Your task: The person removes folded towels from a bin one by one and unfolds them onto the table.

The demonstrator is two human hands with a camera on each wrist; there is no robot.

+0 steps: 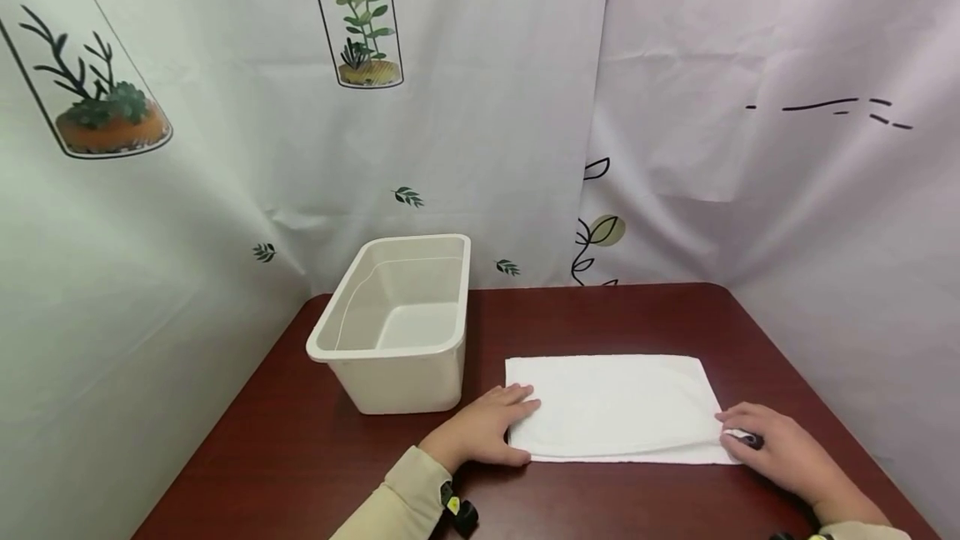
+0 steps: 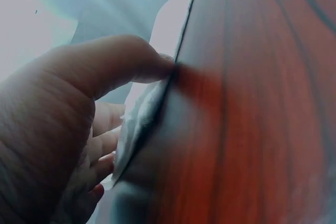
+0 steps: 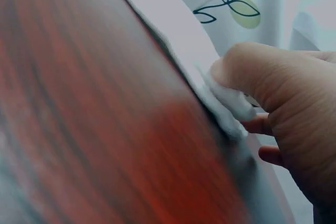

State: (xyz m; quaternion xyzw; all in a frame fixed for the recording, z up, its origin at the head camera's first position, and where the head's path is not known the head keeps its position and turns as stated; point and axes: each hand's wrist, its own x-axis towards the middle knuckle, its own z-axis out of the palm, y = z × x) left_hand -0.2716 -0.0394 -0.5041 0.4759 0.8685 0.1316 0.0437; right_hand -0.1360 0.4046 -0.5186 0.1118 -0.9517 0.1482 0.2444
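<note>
Your left hand point(image 1: 482, 430), with fingers extended, rests on the left edge of the folded white cloth point(image 1: 615, 402). Well apart, your right hand point(image 1: 783, 447) pinches its near right corner. The cloth lies on the tabletop point(image 1: 262, 457), right of the cream bin point(image 1: 405, 382).

Soft light fills the head view, shading folds in the pale backdrop point(image 1: 675, 173); glare whitens the left wrist view's upper left, and the tabletop point(image 1: 285, 448) blurs in both wrist views.
</note>
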